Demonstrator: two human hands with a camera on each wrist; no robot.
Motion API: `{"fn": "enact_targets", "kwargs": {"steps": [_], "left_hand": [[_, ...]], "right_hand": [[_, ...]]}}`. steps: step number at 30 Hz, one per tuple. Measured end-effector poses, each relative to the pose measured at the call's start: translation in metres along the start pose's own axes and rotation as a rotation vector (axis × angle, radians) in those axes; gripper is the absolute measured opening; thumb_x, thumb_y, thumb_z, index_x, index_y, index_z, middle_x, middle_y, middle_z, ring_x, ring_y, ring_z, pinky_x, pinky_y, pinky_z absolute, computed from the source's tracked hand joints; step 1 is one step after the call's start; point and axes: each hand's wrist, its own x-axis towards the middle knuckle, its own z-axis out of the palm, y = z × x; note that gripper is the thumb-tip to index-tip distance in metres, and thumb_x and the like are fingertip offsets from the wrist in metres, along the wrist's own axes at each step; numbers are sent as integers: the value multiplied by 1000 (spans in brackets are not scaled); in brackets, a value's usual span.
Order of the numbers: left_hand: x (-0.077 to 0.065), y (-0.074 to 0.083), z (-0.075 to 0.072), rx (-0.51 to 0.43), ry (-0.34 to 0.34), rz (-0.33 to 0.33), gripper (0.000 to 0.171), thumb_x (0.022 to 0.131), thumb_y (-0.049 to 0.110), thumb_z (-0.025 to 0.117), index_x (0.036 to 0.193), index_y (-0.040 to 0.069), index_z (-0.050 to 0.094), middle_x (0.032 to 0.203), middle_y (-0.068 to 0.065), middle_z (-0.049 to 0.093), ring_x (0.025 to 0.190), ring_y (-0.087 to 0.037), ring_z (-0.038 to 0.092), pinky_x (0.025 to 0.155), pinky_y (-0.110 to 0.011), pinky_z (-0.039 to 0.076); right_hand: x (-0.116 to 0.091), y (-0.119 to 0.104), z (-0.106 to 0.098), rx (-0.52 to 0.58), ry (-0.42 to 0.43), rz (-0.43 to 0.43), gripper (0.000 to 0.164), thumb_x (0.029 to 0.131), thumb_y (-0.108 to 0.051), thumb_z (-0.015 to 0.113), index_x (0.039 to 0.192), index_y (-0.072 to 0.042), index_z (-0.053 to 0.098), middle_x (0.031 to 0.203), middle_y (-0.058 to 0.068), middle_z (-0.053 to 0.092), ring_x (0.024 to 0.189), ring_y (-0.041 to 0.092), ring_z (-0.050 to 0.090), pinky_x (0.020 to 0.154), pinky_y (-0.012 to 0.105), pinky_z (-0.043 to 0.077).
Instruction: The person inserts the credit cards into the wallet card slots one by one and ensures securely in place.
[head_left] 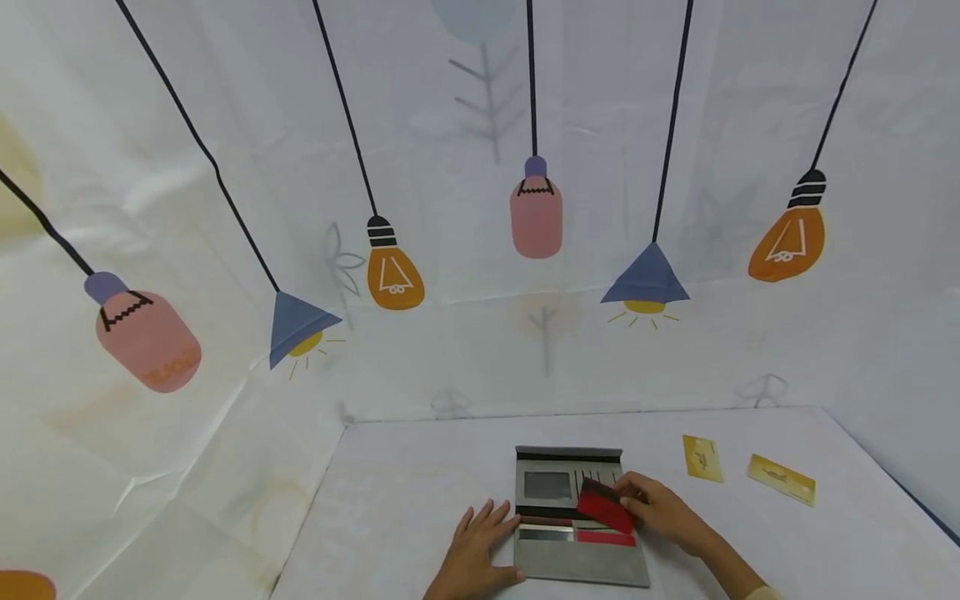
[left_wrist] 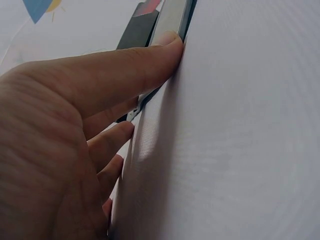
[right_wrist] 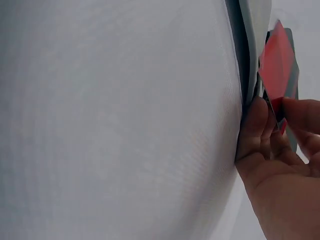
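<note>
A grey wallet (head_left: 581,569) lies unfolded on the white table, with a dark window panel and card slots inside. At its left edge rests my left hand (head_left: 474,553), fingers spread; the left wrist view shows the thumb (left_wrist: 167,42) pressing on the wallet's edge. On the other side my right hand (head_left: 660,510) pinches a red card (head_left: 602,505) with a dark band, tilted over the wallet's slots. The right wrist view shows the red card (right_wrist: 278,62) between thumb and fingers. A red strip (head_left: 606,538) shows in a lower slot beside a silvery strip (head_left: 545,534).
Two yellow cards lie to the right of the wallet, one (head_left: 702,458) nearer it and one (head_left: 782,480) farther right. White sheeting (head_left: 465,350) with printed hanging lamps stands behind the table (head_left: 420,475) and along its left side.
</note>
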Motion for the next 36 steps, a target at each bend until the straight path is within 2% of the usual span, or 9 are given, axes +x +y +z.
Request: {"fn": "enact_targets", "kwargs": {"steps": [5, 11, 21, 26, 31, 36], "left_hand": [[1, 0, 0, -2, -1, -3, 71, 68, 60, 70, 132, 39, 48, 148, 7, 38, 142, -25, 25, 114, -58, 9], [-1, -2, 0, 13, 27, 49, 70, 71, 60, 68, 133, 36, 48, 148, 7, 37, 142, -25, 26, 113, -58, 11], [-1, -4, 1, 28, 46, 76, 70, 70, 60, 67, 133, 36, 47, 147, 6, 39, 141, -26, 27, 112, -59, 13], [-1, -4, 1, 24, 50, 67, 70, 70, 59, 68, 134, 38, 47, 147, 7, 38, 141, -25, 26, 113, -58, 12], [-1, -3, 2, 21, 42, 53, 71, 70, 61, 68, 134, 37, 47, 148, 7, 38, 142, -25, 26, 113, -59, 11], [-1, -3, 1, 22, 43, 62, 71, 70, 61, 67, 134, 36, 47, 147, 5, 39, 141, -25, 27, 113, -59, 12]], "right_hand": [[2, 2, 0, 55, 9, 14, 26, 94, -26, 53, 108, -5, 53, 91, 7, 61, 77, 18, 57, 63, 26, 52], [1, 1, 0, 67, 14, 6, 28, 93, -28, 54, 106, -3, 52, 88, 7, 64, 74, 18, 56, 62, 26, 51], [-1, -3, 1, 126, -18, 18, 31, 93, -29, 54, 105, -1, 50, 92, 9, 64, 81, 18, 57, 65, 26, 48], [-2, -3, 3, 109, -61, 21, 31, 92, -31, 55, 104, -2, 52, 90, 7, 63, 82, 19, 55, 66, 27, 46], [-2, -1, 5, 111, -107, -1, 30, 93, -29, 55, 108, -3, 57, 96, 7, 64, 84, 19, 57, 70, 27, 50], [0, -2, 5, -31, -82, -33, 26, 92, -29, 57, 108, -10, 62, 101, 5, 63, 84, 15, 55, 66, 24, 50]]}}
